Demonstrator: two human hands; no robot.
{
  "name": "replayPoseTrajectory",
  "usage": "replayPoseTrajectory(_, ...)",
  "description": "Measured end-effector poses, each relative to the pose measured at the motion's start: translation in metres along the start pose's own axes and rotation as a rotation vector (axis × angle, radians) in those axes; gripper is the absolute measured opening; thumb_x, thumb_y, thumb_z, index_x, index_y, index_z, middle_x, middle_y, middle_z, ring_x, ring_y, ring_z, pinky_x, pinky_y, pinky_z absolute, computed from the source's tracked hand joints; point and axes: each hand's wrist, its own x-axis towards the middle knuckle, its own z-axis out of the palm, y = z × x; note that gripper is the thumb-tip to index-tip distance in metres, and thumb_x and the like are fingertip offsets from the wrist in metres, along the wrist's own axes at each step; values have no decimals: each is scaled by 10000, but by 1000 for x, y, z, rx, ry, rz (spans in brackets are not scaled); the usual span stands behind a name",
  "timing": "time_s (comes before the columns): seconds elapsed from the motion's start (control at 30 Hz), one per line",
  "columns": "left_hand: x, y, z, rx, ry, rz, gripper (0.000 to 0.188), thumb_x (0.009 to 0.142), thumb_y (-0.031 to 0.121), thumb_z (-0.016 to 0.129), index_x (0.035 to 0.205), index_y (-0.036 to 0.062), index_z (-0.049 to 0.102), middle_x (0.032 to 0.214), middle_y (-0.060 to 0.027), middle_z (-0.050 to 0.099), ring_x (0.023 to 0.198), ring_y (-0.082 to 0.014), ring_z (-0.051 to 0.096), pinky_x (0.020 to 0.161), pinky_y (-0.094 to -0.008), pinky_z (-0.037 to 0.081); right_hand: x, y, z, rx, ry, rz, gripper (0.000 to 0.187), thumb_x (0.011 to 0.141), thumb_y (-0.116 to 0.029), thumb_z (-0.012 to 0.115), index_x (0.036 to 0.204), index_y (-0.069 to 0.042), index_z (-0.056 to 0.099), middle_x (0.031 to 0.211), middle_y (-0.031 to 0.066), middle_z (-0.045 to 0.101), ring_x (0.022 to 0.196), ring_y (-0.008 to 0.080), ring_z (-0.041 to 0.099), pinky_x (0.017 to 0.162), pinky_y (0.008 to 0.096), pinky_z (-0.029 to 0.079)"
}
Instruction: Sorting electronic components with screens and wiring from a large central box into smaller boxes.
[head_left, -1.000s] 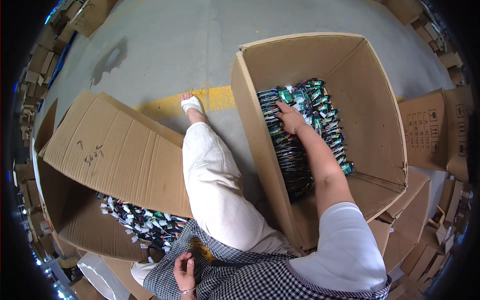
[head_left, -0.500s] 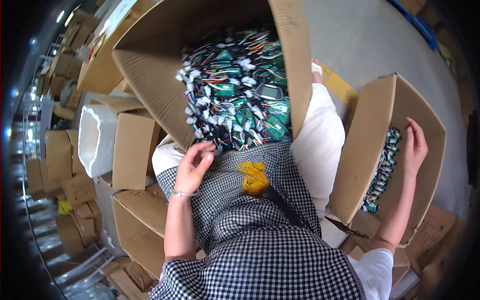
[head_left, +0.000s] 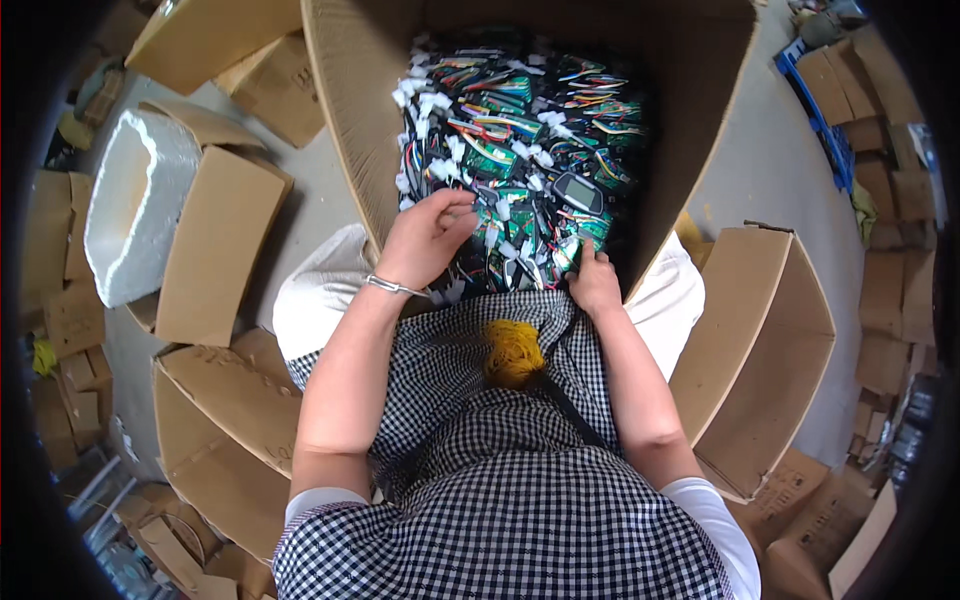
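Note:
In the big cardboard box between my knees lies a dense pile of green circuit boards with coloured wires and white plug connectors. A dark display unit with a grey screen rests on top of them. Over the pile's left side, my left hand is closed with its fingers curled down; what they grip is hidden among the connectors. At the near right of the pile, my right hand has its fingers drawn together against the edge of a green board; whether it holds that board is unclear.
A smaller open carton stands at my right. On my left are a white foam box in a carton and another open carton. A yellow thread bundle hangs on my checked apron. Stacked boxes line the far right.
My right hand has come out of the right-hand carton to the big box. My left hand has moved forward from the near edge onto the pile. The view has turned.

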Motion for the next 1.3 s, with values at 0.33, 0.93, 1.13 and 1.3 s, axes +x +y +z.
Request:
replayPoseTrajectory(0.33, 8, 8, 8, 437, 11, 422, 313, 860, 238, 618, 1100, 38, 610, 1056, -142, 634, 855, -304, 631, 770, -384, 499, -4, 7, -7, 4, 94, -152, 364, 674, -156, 704, 1011, -26, 655, 988, 173, 612, 937, 341, 587, 851, 403, 487)
replayPoseTrajectory(0.93, -11, 32, 57, 485, -262, 636, 922, 626, 541, 774, 1367, 129, 412, 1274, -117, 541, 1121, -286, 528, 952, -442, 352, -45, -43, -122, 1671, -377, -67, 275, 913, -110, 614, 1154, 20, 599, 1045, 79, 659, 927, 133, 622, 819, 268, 514)
replayPoseTrajectory(1.13, 3, 17, 60, -361, -478, -34, 618, 929, 559, 470, 1293, 59, 450, 996, -55, 614, 841, -118, 599, 655, -271, 506, -52, -29, -126, 1465, -145, -126, 272, 909, -53, 601, 1170, 23, 592, 997, 77, 675, 864, 116, 631, 802, 254, 515)
replayPoseTrajectory(1.3, -14, 14, 71, -1151, -787, -430, 749, 892, 694, 312, 1269, 76, 505, 1067, -132, 661, 892, -261, 681, 712, -434, 582, -53, -72, -146, 1009, 139, -463, 240, 887, -11, 594, 1122, 30, 625, 923, 59, 663, 855, 123, 599, 770, 248, 483)
